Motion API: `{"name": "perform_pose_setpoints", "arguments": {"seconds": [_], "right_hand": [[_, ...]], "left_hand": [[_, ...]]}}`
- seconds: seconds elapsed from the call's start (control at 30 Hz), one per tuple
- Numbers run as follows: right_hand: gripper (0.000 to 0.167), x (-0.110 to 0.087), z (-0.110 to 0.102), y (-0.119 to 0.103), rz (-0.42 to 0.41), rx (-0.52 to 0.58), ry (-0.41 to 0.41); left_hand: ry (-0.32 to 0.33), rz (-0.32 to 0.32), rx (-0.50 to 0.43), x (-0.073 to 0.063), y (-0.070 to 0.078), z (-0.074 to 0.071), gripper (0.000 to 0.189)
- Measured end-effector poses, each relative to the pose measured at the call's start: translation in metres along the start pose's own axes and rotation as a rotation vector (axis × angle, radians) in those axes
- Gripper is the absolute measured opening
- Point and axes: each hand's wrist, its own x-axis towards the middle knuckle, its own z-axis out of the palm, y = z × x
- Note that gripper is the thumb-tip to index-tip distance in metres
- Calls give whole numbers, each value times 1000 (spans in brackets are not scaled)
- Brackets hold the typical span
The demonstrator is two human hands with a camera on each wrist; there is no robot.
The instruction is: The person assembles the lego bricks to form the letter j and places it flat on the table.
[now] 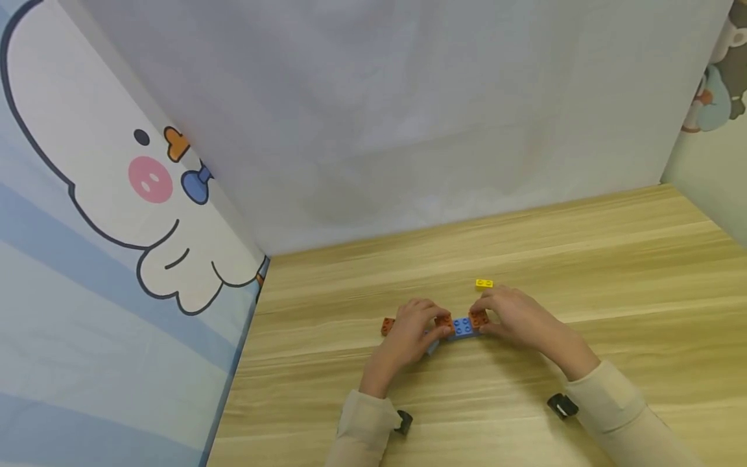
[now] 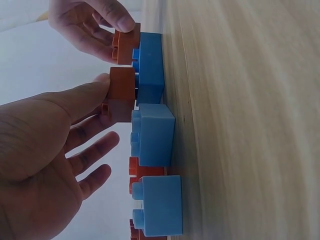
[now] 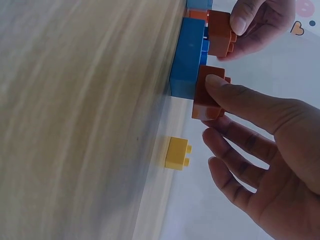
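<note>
A long blue toy brick (image 1: pixel 463 326) lies on the table, studs up, bare studs showing in its middle. My left hand (image 1: pixel 413 331) pinches a reddish-orange brick (image 2: pixel 122 94) between thumb and fingers, over the blue brick's left end. At the other end, my right hand (image 1: pixel 516 314) pinches a second reddish-orange brick (image 3: pixel 209 92), which juts past the blue brick's end. Beside the left hand stand two light blue bricks (image 2: pixel 156 135), one partly hidden in the head view. More orange bricks (image 1: pixel 388 325) sit behind them, partly covered.
A small yellow brick (image 1: pixel 484 284) stands on the wooden table (image 1: pixel 327 402) beyond my right hand. Black wrist devices (image 1: pixel 563 407) show by both sleeves. A pale curtain (image 1: pixel 408 130) rises behind the table, and a cartoon-printed cloth (image 1: pixel 105 194) hangs at the left.
</note>
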Motion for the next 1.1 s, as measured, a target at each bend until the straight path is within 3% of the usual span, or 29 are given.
{"name": "perform_pose_setpoints", "arguments": {"seconds": [0.6, 0.9, 1.1], "right_hand": [[26, 0, -2, -2, 7, 4, -4], [26, -1, -4, -1, 10, 4, -3], [27, -2, 0, 0, 5, 1, -12]], "left_hand": [[-8, 12, 87, 0, 2, -4, 33], [-75, -26, 96, 6, 5, -4, 36], [-110, -30, 49, 7, 3, -3, 35]]}}
